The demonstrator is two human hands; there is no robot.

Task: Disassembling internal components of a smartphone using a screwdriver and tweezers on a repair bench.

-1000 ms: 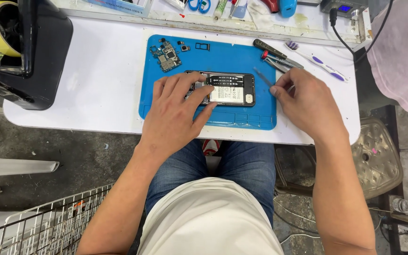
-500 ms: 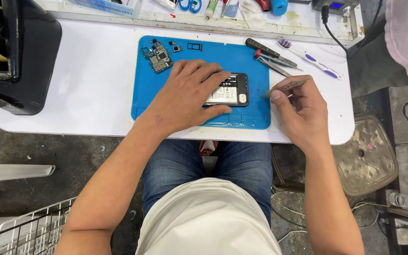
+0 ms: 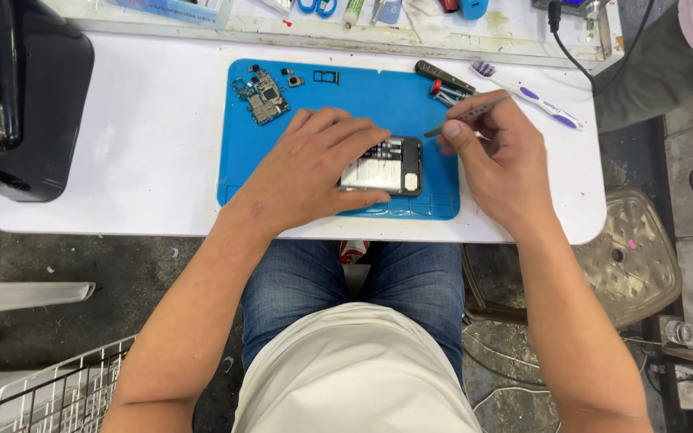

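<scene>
The opened phone [image 3: 385, 166] lies near the front edge of the blue mat [image 3: 378, 96], its back off and its insides showing, its long axis running left to right across the desk [image 3: 146, 136], parallel to the desk's near edge; the left hand [image 3: 314, 164] lies flat over the phone's left portion, palm down and fingers spread, pressing it to the mat rather than closing round it, so that only the right part of the phone shows past the fingertips; the right hand [image 3: 495, 156] sits just to the right of the phone's exposed end, clenched in a pinch on a pair of metal tweezers [image 3: 467, 116] whose tip points left and down toward the phone's upper right corner, close to it but whether touching I cannot tell; so the open end of the phone faces the tool hand, and the tweezers lie roughly along the phone's length; a small circuit board [image 3: 262, 96] and a few loose parts rest well apart at the mat's far left corner, and a toothbrush [image 3: 527, 92] lies beyond the right hand on the white desk.
</scene>
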